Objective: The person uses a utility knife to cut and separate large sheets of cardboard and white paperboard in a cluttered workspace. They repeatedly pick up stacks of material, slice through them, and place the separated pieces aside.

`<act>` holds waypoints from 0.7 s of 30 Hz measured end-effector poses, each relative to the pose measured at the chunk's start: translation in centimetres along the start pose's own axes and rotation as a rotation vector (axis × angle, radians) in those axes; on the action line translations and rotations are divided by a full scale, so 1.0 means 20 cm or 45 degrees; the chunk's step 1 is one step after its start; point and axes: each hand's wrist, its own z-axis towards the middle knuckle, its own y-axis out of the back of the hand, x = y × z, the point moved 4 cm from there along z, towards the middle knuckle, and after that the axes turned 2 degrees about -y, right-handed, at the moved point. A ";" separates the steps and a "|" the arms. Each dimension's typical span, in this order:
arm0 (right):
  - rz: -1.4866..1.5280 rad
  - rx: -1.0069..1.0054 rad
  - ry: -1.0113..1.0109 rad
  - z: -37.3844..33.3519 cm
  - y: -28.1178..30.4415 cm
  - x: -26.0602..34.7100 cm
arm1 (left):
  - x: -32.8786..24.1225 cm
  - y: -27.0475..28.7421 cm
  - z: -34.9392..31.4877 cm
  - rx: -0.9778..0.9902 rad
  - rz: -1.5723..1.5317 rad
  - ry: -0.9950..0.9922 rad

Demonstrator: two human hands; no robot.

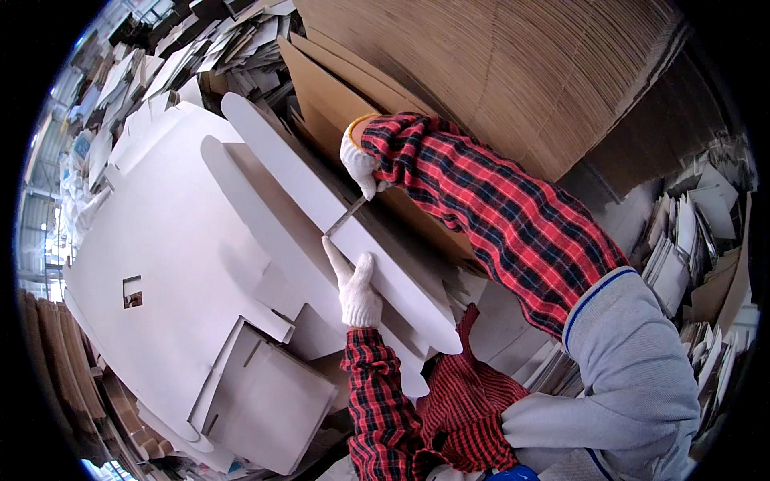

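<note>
A large die-cut white cardboard sheet stands tilted before me, with long round-ended flaps. My left hand, in a white knit glove, grips the edge of the foremost flap. Its thumb lies over the flap's face and its index finger points up along the edge. My right hand, gloved too, is closed on a thin grey blade-like tool. The tool slants down across the flap, its tip close to my left index fingertip. The grip end of the tool is hidden inside my right hand.
A tall stack of brown corrugated cardboard leans behind my right arm. Loose brown sheets stand beside it. Piles of scrap board rise at the far left, with more scrap at the right. Brown bundles stand at the left edge.
</note>
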 end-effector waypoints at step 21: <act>1.984 -1.867 0.224 -0.52 -0.98 -0.02 | -0.41 -0.16 -0.22 -0.662 1.930 -0.439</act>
